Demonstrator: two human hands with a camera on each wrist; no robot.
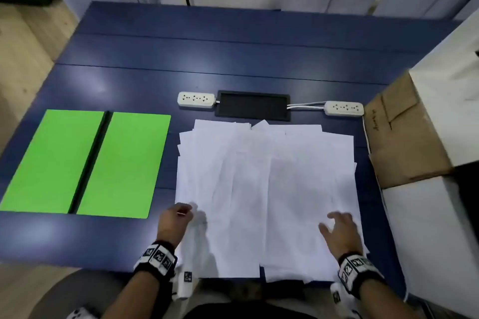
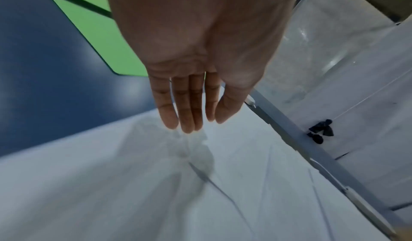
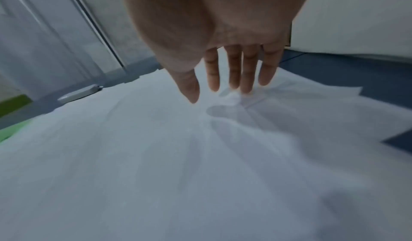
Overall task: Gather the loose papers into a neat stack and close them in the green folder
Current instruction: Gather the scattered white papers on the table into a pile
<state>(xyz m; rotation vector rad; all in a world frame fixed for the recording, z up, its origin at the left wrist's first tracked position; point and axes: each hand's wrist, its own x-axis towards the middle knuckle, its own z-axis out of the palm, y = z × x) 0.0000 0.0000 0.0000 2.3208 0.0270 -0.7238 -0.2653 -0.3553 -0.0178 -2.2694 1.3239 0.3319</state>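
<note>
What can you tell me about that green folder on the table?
The green folder lies open and flat on the blue table, left of the white papers. It shows two bright green panels joined by a dark spine down the middle. It looks like thin card or plastic. Nothing lies on it, and neither hand touches it.

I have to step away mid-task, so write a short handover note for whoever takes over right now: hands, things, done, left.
Left hand: open, holds nothing, at the near left edge of the loose papers; contact unclear.
Right hand: open, fingers straight, over the near right part of the papers.
Papers: spread in an untidy overlapping heap on the blue table.
Green folder: lies open and flat left of the papers, nothing in it.
Done: nothing yet.
Left: square the sheets into one stack, lay it in the folder, close it.
</note>
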